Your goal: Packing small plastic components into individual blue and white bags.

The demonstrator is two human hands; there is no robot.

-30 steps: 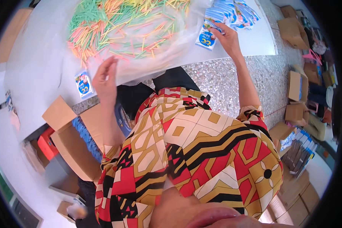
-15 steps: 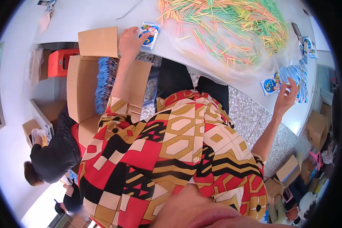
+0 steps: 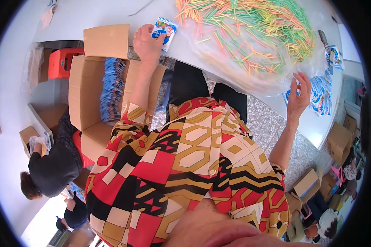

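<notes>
My left hand is at the table's near edge with its thumb over a small blue-and-white printed packet. Its fingers are closed at the packet's left side. My right hand is over the right part of the table, fingers slightly bent and apart, with nothing visible in it. Beside and partly behind it lie several similar blue-and-white packets. Between my hands, thin green, yellow and orange sticks are heaped on clear plastic sheeting.
An open cardboard box by my left arm holds a row of blue packets. Behind it is a red stool. A knife-like tool rests at the right of the table. Two people work at left; cartons stand at right.
My right hand has moved left from over the packets toward the plastic sheeting. The packet at my left hand has shifted slightly right and away and tilted.
</notes>
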